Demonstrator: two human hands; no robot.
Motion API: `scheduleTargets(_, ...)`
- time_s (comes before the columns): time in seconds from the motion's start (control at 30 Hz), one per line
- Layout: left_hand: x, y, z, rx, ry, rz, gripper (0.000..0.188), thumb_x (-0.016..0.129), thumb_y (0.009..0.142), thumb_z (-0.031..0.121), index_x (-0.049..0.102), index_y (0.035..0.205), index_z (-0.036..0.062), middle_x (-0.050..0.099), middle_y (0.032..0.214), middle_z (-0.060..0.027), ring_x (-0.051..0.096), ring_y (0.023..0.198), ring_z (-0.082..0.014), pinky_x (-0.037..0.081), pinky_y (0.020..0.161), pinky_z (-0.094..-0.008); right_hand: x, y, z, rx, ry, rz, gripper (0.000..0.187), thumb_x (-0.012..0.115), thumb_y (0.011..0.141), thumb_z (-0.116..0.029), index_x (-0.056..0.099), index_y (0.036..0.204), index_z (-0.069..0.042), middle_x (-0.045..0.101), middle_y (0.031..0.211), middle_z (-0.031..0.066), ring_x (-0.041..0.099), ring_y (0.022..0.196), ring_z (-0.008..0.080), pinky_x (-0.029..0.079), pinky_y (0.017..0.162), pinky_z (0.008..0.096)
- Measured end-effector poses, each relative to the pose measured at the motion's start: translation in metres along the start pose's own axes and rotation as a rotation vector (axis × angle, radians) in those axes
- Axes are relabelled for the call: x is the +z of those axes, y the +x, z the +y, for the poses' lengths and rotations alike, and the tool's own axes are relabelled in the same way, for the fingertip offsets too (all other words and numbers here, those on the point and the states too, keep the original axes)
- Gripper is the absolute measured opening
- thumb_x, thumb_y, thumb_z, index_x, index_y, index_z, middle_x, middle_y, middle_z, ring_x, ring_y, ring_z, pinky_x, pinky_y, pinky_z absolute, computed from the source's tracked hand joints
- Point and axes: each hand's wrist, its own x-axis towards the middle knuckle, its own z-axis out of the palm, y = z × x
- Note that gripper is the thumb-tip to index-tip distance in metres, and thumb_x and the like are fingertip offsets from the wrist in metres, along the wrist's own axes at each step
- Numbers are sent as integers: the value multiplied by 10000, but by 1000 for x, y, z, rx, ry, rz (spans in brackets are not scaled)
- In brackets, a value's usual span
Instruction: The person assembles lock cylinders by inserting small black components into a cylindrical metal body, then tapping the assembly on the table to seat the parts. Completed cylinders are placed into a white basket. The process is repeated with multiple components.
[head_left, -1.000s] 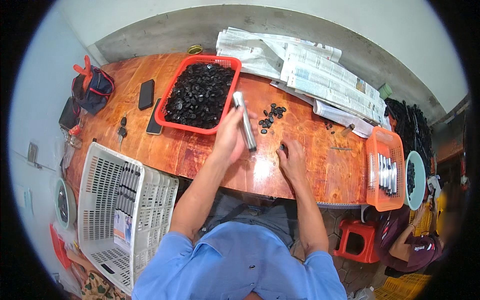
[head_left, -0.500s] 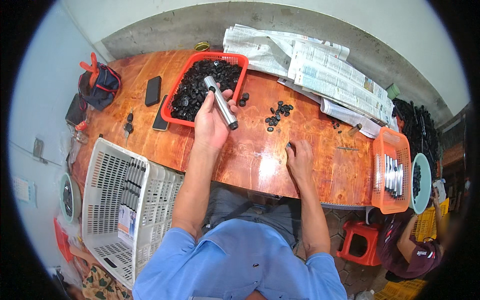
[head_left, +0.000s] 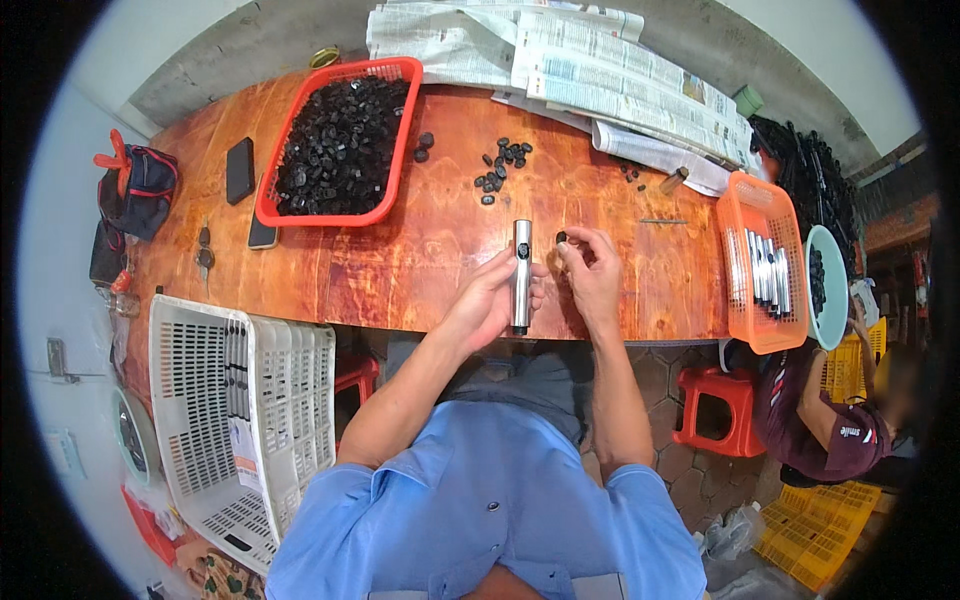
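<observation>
My left hand [head_left: 484, 306] is closed round a silver metal tube [head_left: 522, 286], held roughly upright in the picture. A black oval piece [head_left: 523, 250] sits on the tube's side, and its near end is black. Just right of the tube, thumb and fingers of my right hand [head_left: 596, 279] pinch a small black piece [head_left: 561, 238], apart from the tube. Several loose black oval pieces [head_left: 495, 176] lie on the wooden table [head_left: 420, 275] beyond my hands. A red basket [head_left: 404, 150] heaped with small black parts stands at the far left.
Newspapers [head_left: 610, 85] cover the table's back. On the right, an orange basket [head_left: 735, 260] holds silver tubes, beside a pale green basin [head_left: 842, 290]. A white crate [head_left: 290, 400] stands at left, near a phone [head_left: 240, 170]. A co-worker [head_left: 825, 410] sits at right.
My left hand has brought the tube rightward and nearer, away from the red basket. My right hand has risen from the table and now shows a small black piece between its fingertips.
</observation>
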Motion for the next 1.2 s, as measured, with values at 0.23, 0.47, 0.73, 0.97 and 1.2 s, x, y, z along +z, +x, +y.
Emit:
scheduleTargets(0.23,2,1,-5,23,67,-33,392,421,1075,178,431,1435,22,635,1149,-148,656,903,-238,579,800,-386,-2,-23,-51,-196,-142,-142,191,688,850,-16,681,1041,-4,626,948,127,643,801,245,520,705,348)
scheduleTargets(0.47,14,-7,-8,16,146,-1,397,404,1079,141,402,1463,41,610,1096,-99,622,876,-181,548,786,-341,0,-25,-42,-417,-335,-122,221,712,843,-66,682,1056,-17,650,954,146,653,865,332,526,763,411)
scheduleTargets(0.73,21,-15,-3,69,277,79,311,531,1054,255,520,1296,59,634,937,-33,631,708,-113,548,587,-249,6,-29,-47,-590,-388,-88,287,733,784,-82,690,1064,-40,649,927,110,658,828,292,531,735,383)
scheduleTargets(0.97,10,-20,-10,-59,264,39,372,493,1056,348,584,1211,22,641,825,-71,609,615,-171,502,549,-281,-12,-25,-40,-47,115,-141,266,692,897,-90,684,1151,-13,653,1028,86,641,892,161,536,739,293)
scheduleTargets(1.2,19,-26,-24,-203,271,-6,401,423,1073,408,581,1102,41,594,777,-56,581,610,-170,488,552,-284,-10,-26,-34,346,396,-383,255,573,1020,-185,682,1158,1,669,873,24,616,769,91,506,701,239)
